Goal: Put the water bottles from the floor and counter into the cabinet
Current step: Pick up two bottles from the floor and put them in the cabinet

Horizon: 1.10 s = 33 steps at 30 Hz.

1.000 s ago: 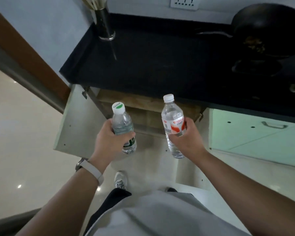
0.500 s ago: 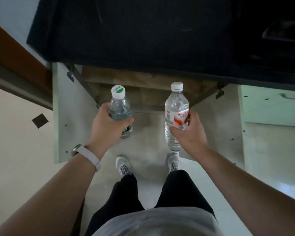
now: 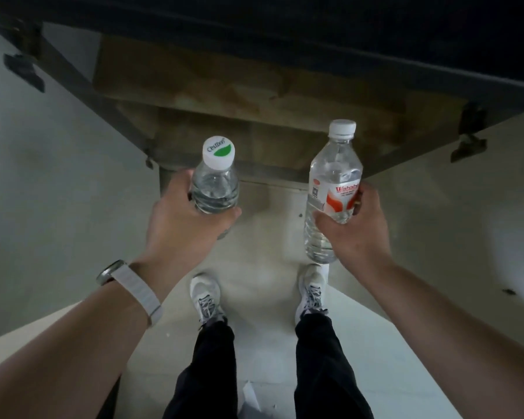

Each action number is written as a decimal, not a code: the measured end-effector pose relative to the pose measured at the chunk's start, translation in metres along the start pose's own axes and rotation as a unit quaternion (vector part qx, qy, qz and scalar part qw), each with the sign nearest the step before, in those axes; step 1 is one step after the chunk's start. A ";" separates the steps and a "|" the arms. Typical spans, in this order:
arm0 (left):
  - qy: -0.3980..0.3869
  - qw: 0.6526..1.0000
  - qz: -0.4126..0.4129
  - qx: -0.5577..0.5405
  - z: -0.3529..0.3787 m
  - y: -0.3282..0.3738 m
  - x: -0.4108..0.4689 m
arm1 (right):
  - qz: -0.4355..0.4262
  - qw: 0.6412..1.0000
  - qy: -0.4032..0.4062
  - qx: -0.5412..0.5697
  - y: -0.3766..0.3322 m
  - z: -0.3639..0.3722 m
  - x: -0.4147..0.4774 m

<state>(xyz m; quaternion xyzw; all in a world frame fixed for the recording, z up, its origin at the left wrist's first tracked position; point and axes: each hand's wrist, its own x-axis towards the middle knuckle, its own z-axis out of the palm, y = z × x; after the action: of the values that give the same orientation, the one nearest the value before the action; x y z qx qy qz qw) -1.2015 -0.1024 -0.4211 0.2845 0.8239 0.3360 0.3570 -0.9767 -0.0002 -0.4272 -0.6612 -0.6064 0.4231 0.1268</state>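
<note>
- Head view: the left grip (image 3: pixel 188 225) is wrapped round a short clear plastic bottle (image 3: pixel 215 182) with ribbed sides and a white cap bearing a green leaf mark. The bottle stands upright, and its lower body is hidden in the palm.
- The right grip (image 3: pixel 354 228) grasps a taller clear bottle (image 3: pixel 330 192) at its red-and-white label, white cap up, with the ribbed base hanging below the fingers.
- Both bottles are in the air before the open cabinet (image 3: pixel 224 95), which is bare brownish wood inside and sits under the dark desk (image 3: pixel 375 31).
- Pale flat doors (image 3: pixel 58 176) stand open on either side.
- A woven white watch strap (image 3: pixel 133 293) circles the left wrist, and grey-white trainers (image 3: pixel 204 297) stand on the pale floor (image 3: pixel 263 352).
</note>
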 end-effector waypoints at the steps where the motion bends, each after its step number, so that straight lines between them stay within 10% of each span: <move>1: 0.002 1.000 0.005 -0.003 0.009 -0.003 0.008 | -0.005 1.000 0.003 0.009 0.007 0.005 0.011; 33: 0.051 0.965 0.244 -0.081 0.147 0.040 0.200 | -0.186 0.950 0.186 0.167 0.038 0.051 0.224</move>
<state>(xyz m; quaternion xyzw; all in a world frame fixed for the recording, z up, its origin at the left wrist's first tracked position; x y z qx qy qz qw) -1.1945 0.1154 -0.5462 0.4295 0.7168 0.4922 0.2438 -1.0076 0.1770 -0.5757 -0.5728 -0.6052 0.3569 0.4223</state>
